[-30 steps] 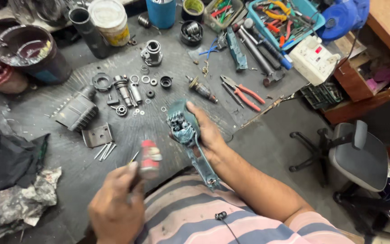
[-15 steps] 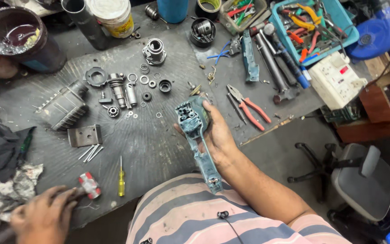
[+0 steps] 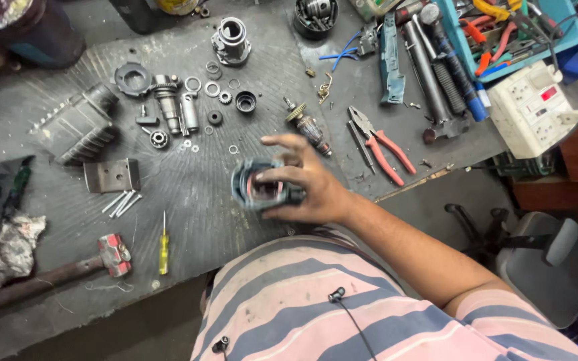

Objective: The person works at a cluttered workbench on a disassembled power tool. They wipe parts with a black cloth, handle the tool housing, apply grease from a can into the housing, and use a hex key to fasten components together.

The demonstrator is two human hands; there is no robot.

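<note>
Gripping a teal power-tool housing end-on, the right hand has its fingers closed around the casing, the open round mouth facing up and left, held just above the near part of the dark workbench. The left hand is out of view, so its grip cannot be told.

Nearer the bench edge lie a small hammer with a red-marked head and a yellow-handled screwdriver — both set down, untouched. A little farther off are loose long screws beside a grey plate, and a ribbed grey gear casing. Just beyond the fingertips rests the motor armature, with red-handled pliers to its right.

Farther still — gears, bearings and washers spread out in a loose group, and a metal cylinder part standing alone. Judging by this, the tool is fully stripped down and the housing empty; putting the parts back appears to be all left to do.
</note>
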